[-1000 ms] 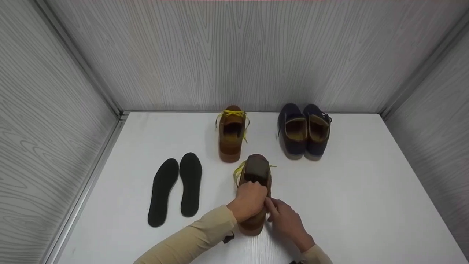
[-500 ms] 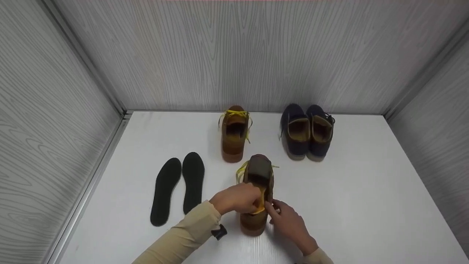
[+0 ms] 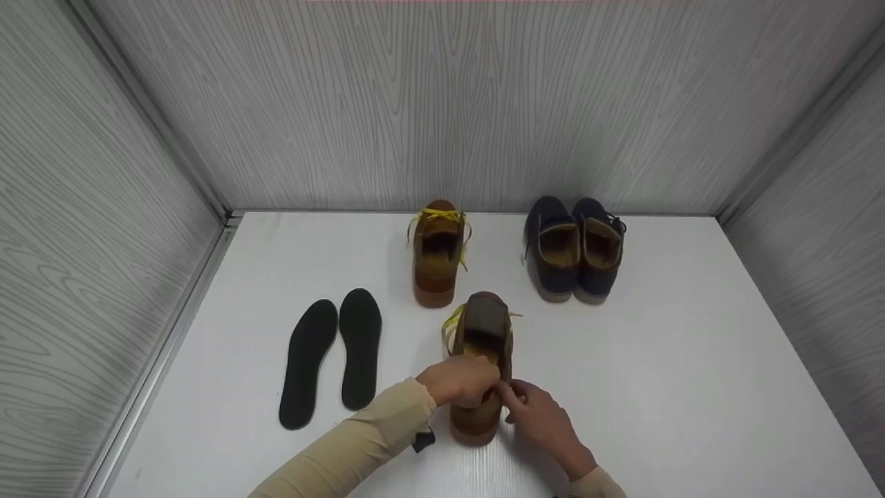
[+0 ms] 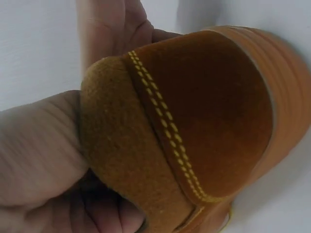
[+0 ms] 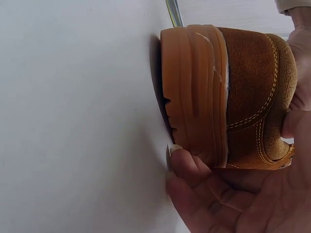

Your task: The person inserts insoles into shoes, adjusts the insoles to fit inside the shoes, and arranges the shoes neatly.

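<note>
A brown suede shoe with yellow laces [image 3: 474,430] stands on the white table, heel toward me, its tongue [image 3: 485,318] folded forward. My left hand [image 3: 458,380] is bent into the shoe's opening with its fingertips hidden; whether they pinch anything cannot be seen. Ahead of its knuckles, yellowish lining or insole [image 3: 478,350] shows inside. With my right hand [image 3: 541,418] I grip the shoe's right side, thumb at the collar and fingers low by the sole, as the right wrist view shows. The left wrist view shows the stitched heel [image 4: 204,107] close up.
Two black insoles [image 3: 361,353] lie side by side to the left. A matching brown shoe [image 3: 434,294] stands farther back, and a pair of navy shoes [image 3: 554,282] stands at the back right. Grey wood-grain panels [image 3: 442,104] enclose the table at the back and sides.
My left hand has drawn back toward the heel. Half a second ago, an orange-yellow insole edge showed beside it; now the hand covers that spot. My right hand has kept its grip.
</note>
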Motion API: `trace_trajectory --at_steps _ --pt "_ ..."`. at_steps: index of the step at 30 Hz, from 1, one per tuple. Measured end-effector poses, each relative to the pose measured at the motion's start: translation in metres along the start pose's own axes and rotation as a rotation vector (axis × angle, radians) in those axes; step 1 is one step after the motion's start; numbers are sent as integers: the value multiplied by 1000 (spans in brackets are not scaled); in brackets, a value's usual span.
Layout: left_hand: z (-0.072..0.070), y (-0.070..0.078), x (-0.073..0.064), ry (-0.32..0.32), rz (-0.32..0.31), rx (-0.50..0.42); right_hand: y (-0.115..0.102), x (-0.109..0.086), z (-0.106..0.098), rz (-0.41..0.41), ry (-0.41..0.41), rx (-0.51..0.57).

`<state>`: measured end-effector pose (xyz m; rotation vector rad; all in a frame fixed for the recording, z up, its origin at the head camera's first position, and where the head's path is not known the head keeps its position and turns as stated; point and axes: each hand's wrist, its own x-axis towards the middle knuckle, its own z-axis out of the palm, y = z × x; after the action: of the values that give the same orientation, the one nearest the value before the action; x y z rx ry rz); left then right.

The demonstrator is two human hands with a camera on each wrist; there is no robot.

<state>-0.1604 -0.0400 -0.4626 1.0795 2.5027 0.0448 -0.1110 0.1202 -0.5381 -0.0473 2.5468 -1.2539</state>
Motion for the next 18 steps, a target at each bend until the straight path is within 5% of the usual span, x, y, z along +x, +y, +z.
trace_trajectory --at_steps 9,18 --pt "-2 5 7 -52 -5 250 -5 -2 1 -18 1 -14" --pt "9 3 15 -49 9 272 -2 0 2 -26 34 -39"
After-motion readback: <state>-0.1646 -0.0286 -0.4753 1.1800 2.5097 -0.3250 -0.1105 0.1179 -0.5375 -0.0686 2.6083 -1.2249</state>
